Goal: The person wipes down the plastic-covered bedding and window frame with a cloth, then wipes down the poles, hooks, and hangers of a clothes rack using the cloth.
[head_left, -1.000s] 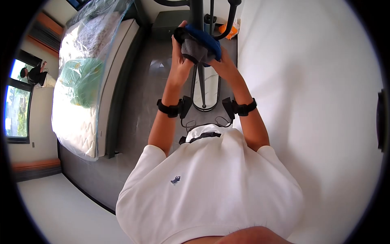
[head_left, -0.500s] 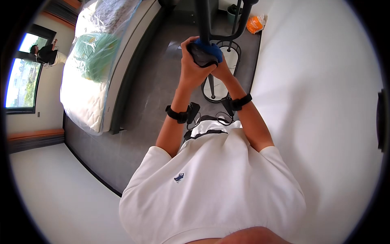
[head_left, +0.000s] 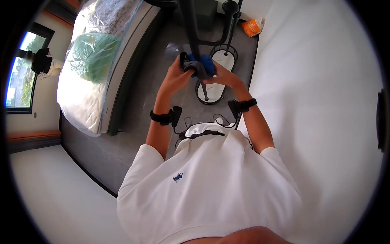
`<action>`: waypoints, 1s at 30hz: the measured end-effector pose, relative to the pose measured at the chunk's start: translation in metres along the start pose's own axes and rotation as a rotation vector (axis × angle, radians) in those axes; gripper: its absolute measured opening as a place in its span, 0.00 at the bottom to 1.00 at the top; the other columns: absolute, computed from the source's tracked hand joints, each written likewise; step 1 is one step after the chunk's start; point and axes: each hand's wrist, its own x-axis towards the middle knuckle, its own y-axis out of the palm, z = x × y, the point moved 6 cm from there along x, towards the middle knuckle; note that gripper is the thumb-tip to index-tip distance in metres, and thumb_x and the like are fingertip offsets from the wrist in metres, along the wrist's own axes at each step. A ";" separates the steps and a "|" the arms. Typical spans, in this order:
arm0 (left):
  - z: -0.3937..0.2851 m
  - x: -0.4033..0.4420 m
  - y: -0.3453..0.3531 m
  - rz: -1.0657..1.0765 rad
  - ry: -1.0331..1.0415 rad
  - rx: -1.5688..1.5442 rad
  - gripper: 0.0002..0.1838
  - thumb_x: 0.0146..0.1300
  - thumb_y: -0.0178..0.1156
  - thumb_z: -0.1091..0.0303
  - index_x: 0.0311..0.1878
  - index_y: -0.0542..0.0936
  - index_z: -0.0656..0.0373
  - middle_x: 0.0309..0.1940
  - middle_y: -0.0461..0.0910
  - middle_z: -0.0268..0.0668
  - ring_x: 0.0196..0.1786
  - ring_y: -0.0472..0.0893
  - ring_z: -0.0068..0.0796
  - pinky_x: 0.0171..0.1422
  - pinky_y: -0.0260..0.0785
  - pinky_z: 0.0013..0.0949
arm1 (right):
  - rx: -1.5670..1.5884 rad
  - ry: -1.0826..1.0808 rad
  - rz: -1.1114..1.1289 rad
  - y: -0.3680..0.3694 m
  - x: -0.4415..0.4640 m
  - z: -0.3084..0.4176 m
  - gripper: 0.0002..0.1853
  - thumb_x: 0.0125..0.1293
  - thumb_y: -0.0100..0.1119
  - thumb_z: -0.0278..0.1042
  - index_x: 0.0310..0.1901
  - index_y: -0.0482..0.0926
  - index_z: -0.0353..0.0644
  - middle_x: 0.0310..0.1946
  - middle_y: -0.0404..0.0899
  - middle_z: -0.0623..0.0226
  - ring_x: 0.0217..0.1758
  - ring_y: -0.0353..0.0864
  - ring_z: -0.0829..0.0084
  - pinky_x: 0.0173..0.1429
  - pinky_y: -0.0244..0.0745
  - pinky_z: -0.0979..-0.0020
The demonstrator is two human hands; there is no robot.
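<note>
In the upper middle of the head view, a blue and dark grey fabric item (head_left: 207, 65) is bunched up between my two hands; its exact kind does not show. My left hand (head_left: 175, 77) is closed on its dark grey side, thumb over the fabric. On the blue side, my right hand (head_left: 224, 75) grips the edge, with some fingers hidden behind it. Just beyond the item rises a black metal stand (head_left: 188, 28) with a curved arm. Its oval base (head_left: 222, 61) with a white marbled surface lies below, near my right hand.
On the left stands a bed (head_left: 79, 110) under clear plastic, with a green bundle (head_left: 94, 55) on it. An orange bag (head_left: 252, 27) sits on the floor by the white wall (head_left: 325, 81) at right. A dark box (head_left: 203, 16) is at the back.
My hands have moved apart and slightly down and left. The fabric item has changed from a rounded bundle to a looser, more folded shape. The view has shifted slightly.
</note>
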 end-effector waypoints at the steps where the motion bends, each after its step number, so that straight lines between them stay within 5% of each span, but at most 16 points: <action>1: -0.027 0.005 -0.004 -0.030 0.094 -0.049 0.27 0.55 0.62 0.74 0.60 0.70 0.63 0.45 0.80 0.44 0.50 0.79 0.30 0.57 0.71 0.32 | 0.001 0.001 0.001 -0.001 0.002 0.011 0.42 0.57 0.73 0.39 0.69 0.61 0.43 0.61 0.70 0.67 0.64 0.68 0.74 0.70 0.59 0.69; 3: -0.073 0.010 -0.007 -0.054 0.184 -0.102 0.28 0.53 0.62 0.77 0.61 0.69 0.62 0.45 0.80 0.43 0.51 0.79 0.29 0.58 0.71 0.31 | 0.256 -0.155 -0.124 -0.003 0.005 0.043 0.38 0.58 0.72 0.44 0.67 0.64 0.43 0.55 0.73 0.65 0.58 0.72 0.75 0.62 0.68 0.70; 5: -0.120 0.016 -0.012 -0.119 0.438 -0.289 0.32 0.51 0.60 0.81 0.62 0.66 0.62 0.44 0.80 0.41 0.51 0.79 0.29 0.60 0.72 0.31 | 0.164 -0.151 -0.218 0.004 0.016 0.073 0.36 0.60 0.70 0.44 0.66 0.65 0.42 0.53 0.74 0.66 0.57 0.72 0.75 0.61 0.68 0.71; 8: -0.136 0.027 0.001 -0.161 0.517 -0.286 0.32 0.51 0.53 0.85 0.63 0.64 0.64 0.51 0.79 0.44 0.55 0.80 0.34 0.61 0.74 0.34 | 0.093 -0.211 -0.400 0.016 0.023 0.084 0.32 0.61 0.69 0.42 0.62 0.67 0.41 0.51 0.75 0.67 0.55 0.74 0.76 0.59 0.69 0.72; 13: -0.097 0.044 -0.011 -0.098 0.404 -0.287 0.36 0.47 0.57 0.85 0.63 0.64 0.62 0.46 0.81 0.42 0.53 0.80 0.31 0.61 0.73 0.33 | 0.018 -0.250 -0.497 0.006 0.049 0.054 0.29 0.57 0.71 0.35 0.59 0.71 0.40 0.48 0.78 0.68 0.52 0.76 0.77 0.55 0.72 0.73; 15: -0.078 0.052 -0.012 -0.086 0.355 -0.248 0.35 0.46 0.55 0.86 0.62 0.64 0.62 0.48 0.81 0.44 0.55 0.80 0.34 0.62 0.73 0.34 | -0.136 -0.314 -0.332 0.000 0.060 0.053 0.28 0.56 0.69 0.29 0.60 0.72 0.39 0.47 0.80 0.68 0.47 0.79 0.79 0.51 0.76 0.75; 24: -0.036 0.034 -0.016 -0.138 0.145 -0.068 0.35 0.42 0.63 0.80 0.60 0.71 0.59 0.49 0.77 0.39 0.52 0.78 0.28 0.60 0.70 0.31 | -0.391 -0.172 -0.175 -0.001 0.059 0.041 0.28 0.56 0.68 0.30 0.59 0.73 0.40 0.41 0.83 0.59 0.43 0.84 0.69 0.49 0.77 0.69; 30: 0.025 0.013 -0.007 -0.309 0.056 -0.113 0.29 0.51 0.60 0.79 0.60 0.71 0.60 0.50 0.77 0.40 0.53 0.78 0.30 0.60 0.70 0.30 | -0.383 -0.133 -0.166 -0.004 0.060 0.024 0.25 0.52 0.70 0.35 0.53 0.77 0.41 0.38 0.84 0.59 0.41 0.85 0.63 0.47 0.77 0.68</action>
